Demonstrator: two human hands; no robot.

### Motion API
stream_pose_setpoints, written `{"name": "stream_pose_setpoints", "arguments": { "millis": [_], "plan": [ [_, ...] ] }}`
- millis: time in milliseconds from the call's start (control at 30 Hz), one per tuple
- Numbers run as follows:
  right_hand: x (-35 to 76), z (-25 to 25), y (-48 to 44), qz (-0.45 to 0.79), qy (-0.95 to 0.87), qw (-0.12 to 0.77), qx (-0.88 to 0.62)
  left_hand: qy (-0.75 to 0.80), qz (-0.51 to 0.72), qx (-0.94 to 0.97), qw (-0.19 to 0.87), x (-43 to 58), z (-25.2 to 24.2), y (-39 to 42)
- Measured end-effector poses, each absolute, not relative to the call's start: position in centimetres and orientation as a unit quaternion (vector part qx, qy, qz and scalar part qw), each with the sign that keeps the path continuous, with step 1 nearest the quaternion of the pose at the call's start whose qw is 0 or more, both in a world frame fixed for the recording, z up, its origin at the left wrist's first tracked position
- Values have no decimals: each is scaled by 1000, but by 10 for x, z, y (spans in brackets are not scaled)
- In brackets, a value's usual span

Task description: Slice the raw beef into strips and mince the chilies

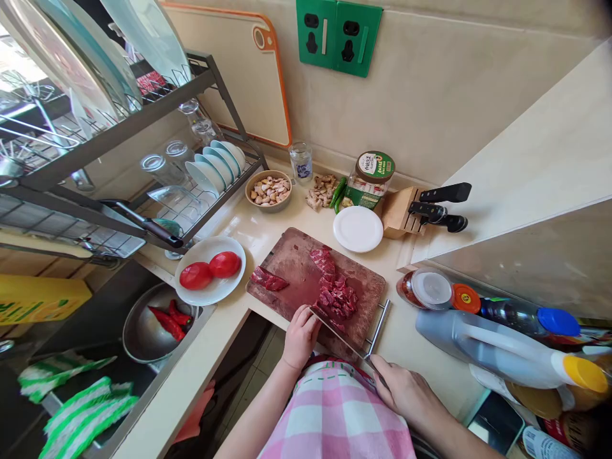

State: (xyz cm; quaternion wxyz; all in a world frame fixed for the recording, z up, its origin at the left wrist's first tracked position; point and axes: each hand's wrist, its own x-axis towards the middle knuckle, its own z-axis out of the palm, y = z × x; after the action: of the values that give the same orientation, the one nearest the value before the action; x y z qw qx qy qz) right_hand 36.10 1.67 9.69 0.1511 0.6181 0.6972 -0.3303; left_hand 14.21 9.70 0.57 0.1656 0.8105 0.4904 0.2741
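Note:
In my right hand [399,382] is the handle of a kitchen knife [339,333], its blade slanting up and left over the near edge of a brown cutting board [296,245]. At the blade's far end is my left hand [302,331], fingers bent and close together; what they pinch is hidden. Just beyond the blade lies a heap of sliced raw red meat [340,296], with a longer strip [323,262] running from it to the back. Another meat chunk [268,278] rests apart at the board's left side.
Left of the board, a white plate [234,248] holds two tomatoes; a sink with a metal bowl [136,322] of red chillies is lower left. Behind stand a garlic bowl [248,194], ginger [321,191], a white dish [358,228] and a knife block [399,210]. Bottles [488,344] line the right.

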Motion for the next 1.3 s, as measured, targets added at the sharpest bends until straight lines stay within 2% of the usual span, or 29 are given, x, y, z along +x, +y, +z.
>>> {"name": "stream_pose_setpoints", "arguments": {
  "millis": [200,333,500,767,1000,1300],
  "plan": [
    [353,97,21,-334,698,151,615,504,290,791,190,143,1,98],
    [349,99,27,-348,690,182,609,500,290,789,208,143,0,98],
    [333,96,45,-324,702,160,614,514,295,775,220,142,-1,99],
    [340,88,26,-328,691,185,617,504,300,778,226,140,-1,100],
    [307,77,74,-302,704,127,630,512,311,770,220,143,3,102],
    [363,91,23,-355,680,84,636,503,325,779,185,143,1,100]
  ]
}}
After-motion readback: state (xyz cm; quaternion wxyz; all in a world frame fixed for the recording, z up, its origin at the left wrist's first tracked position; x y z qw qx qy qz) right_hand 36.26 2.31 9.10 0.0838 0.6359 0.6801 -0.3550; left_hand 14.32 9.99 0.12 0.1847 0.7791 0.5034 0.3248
